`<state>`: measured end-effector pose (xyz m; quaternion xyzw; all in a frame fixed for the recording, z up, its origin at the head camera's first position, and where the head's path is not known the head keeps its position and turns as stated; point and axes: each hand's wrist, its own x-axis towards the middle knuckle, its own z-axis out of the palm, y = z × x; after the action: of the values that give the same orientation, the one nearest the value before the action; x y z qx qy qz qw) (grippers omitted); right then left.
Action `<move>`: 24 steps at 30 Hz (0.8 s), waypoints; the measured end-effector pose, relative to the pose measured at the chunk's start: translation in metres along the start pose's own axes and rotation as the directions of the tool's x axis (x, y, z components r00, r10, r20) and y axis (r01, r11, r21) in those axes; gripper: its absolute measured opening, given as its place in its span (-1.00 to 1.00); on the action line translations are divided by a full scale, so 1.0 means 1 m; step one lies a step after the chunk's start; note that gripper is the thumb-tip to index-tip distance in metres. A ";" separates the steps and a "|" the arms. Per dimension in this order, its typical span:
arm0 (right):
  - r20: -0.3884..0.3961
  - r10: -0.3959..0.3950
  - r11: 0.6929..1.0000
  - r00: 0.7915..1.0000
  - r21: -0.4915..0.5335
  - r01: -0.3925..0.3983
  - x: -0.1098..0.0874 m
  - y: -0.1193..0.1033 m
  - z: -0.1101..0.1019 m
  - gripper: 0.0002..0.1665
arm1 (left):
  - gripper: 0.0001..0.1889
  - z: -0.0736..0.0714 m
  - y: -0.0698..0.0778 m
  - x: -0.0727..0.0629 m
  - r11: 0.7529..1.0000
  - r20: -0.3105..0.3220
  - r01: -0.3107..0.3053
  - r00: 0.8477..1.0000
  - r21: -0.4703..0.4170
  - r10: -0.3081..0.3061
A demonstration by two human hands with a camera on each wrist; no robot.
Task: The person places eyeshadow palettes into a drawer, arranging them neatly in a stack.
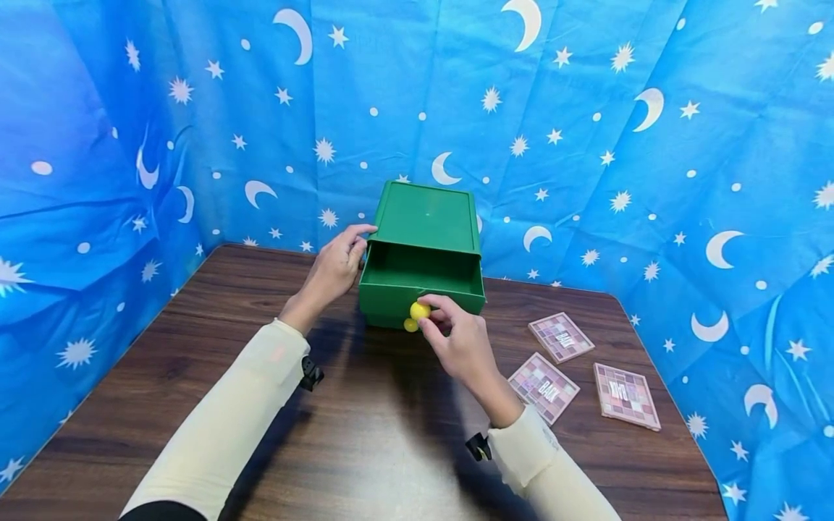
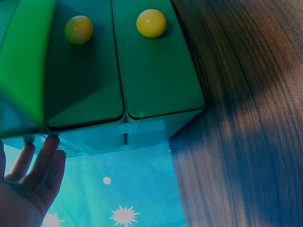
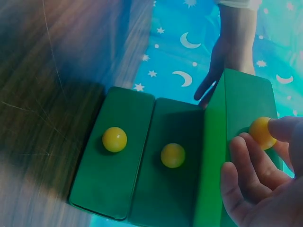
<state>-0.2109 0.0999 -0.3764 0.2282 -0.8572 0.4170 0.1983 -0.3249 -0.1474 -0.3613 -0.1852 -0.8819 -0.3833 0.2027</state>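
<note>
Green drawer unit stands at the worktop's far edge, top drawer pulled out; right hand fingers pinch its yellow knob; left hand fingers, relaxed, touch the unit's side.

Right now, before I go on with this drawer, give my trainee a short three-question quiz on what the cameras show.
1. True or false: the top drawer of the green drawer unit stands pulled out.
2. Which hand pinches the yellow knob of that drawer? A) left hand B) right hand C) neither
3. How many eyeshadow palettes lie on the wooden table, and on which side of the unit?

Key
1. True; its inside shows in the head view.
2. B. The right hand pinches the knob, while the left hand touches the unit's left side.
3. Three, to the unit's right.
</note>
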 end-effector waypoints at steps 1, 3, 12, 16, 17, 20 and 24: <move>0.002 -0.001 1.000 1.000 0.000 0.001 -0.002 -0.001 0.000 -0.70 | -0.60 0.000 0.001 0.000 1.000 0.002 0.000 1.000 0.000 0.000; 0.002 -0.006 1.000 1.000 0.000 0.006 -0.007 -0.003 -0.001 -0.70 | -0.60 -0.001 0.001 -0.001 1.000 0.004 -0.002 1.000 0.000 0.002; -0.013 -0.034 0.999 0.999 -0.015 0.034 -0.025 -0.012 -0.003 -0.70 | -0.59 -0.001 0.002 -0.002 1.000 0.011 0.000 1.000 -0.004 0.000; -0.015 -0.055 0.998 0.998 -0.008 0.055 -0.030 -0.015 -0.003 -0.70 | -0.59 -0.001 0.001 0.000 1.000 0.003 -0.001 1.000 -0.001 0.001; -0.012 -0.056 0.998 0.998 -0.002 0.056 -0.031 -0.015 -0.003 -0.69 | -0.60 -0.002 0.001 0.000 1.000 0.001 0.000 1.000 -0.003 0.000; -0.007 -0.064 0.998 0.998 0.000 0.064 -0.032 -0.016 -0.004 -0.69 | -0.60 -0.001 0.001 0.001 1.000 -0.002 0.004 1.000 -0.005 -0.004; -0.038 -0.102 0.994 0.994 -0.034 0.101 -0.034 -0.013 -0.011 -0.69 | -0.60 0.000 0.003 0.000 1.000 0.007 0.017 1.000 -0.013 -0.017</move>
<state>-0.1739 0.1092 -0.3801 0.2599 -0.8469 0.3971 0.2400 -0.3235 -0.1459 -0.3596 -0.1804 -0.8817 -0.3899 0.1950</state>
